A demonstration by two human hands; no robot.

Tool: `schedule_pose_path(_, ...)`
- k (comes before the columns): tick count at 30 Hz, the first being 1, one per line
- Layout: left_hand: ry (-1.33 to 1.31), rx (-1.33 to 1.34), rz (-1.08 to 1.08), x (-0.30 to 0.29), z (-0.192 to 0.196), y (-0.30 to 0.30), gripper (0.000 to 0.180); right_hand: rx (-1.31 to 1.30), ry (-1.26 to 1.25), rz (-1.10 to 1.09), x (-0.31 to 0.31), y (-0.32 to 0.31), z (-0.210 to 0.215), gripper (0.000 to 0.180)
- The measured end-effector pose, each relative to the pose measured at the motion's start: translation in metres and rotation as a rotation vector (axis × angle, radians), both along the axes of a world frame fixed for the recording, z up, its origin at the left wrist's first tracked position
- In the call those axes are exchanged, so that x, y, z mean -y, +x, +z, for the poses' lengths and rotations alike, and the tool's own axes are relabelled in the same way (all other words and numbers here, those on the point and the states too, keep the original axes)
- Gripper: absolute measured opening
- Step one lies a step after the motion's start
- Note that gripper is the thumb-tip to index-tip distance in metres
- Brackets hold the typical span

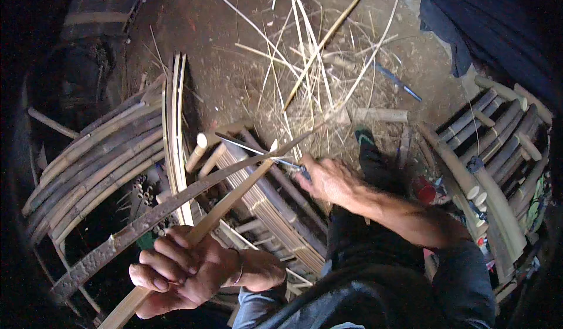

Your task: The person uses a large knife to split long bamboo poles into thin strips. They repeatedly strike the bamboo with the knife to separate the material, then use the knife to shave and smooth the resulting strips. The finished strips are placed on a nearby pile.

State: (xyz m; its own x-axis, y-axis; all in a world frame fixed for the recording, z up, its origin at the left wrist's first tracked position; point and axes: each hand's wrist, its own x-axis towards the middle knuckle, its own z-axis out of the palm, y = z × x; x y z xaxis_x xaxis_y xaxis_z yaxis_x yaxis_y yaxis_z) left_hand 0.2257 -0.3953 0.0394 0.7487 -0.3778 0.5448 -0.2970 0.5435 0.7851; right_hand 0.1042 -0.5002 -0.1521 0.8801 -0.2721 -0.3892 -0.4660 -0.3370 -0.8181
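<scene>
My left hand (182, 270) is closed around a pale bamboo strip (226, 203), which slants from the lower left up toward the middle. A long, dark-skinned bamboo strip (170, 203) curves beside it, just beyond my left knuckles. My right hand (331, 179) grips a knife by its handle. The knife's thin blade (246, 145) points left and crosses the two strips where they come together. Whether the pale and dark strips are joined beyond the blade, I cannot tell.
Long pale slivers (305, 41) and shavings litter the ground ahead. A bamboo bench (258, 182) stands close below my hands. Curved bamboo slats (105, 147) lie at left, with upright split strips (176, 112) beside them. Another bamboo frame (492, 135) is at right, near a red container (423, 189).
</scene>
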Motion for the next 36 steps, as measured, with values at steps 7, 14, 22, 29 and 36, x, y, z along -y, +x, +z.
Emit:
schedule_pose_path(7, 0.089, -0.472, -0.493, 0.066, -0.085, 0.076, 0.056, 0.002, -0.014, 0.068, 0.068, 0.052, -0.017, 0.03)
schedule_pose_path(14, 0.209, -0.274, 0.025, 0.158, -0.194, 0.135, 0.055, 0.031, -0.149, 0.226, 0.159, 0.146, -0.039, 0.035)
schedule_pose_path(22, -0.074, -0.145, 0.157, 0.19, -0.222, 0.174, 0.062, 0.143, -0.589, 0.289, 0.192, 0.184, -0.067, 0.025)
schedule_pose_path(29, -0.219, -0.109, -0.106, 0.179, -0.237, 0.193, 0.068, 0.204, -0.285, 0.23, 0.189, 0.198, -0.08, 0.028)
schedule_pose_path(36, -0.163, 0.029, -0.34, 0.157, -0.244, 0.205, 0.056, -0.035, -0.226, 0.203, 0.149, 0.156, -0.29, 0.03)
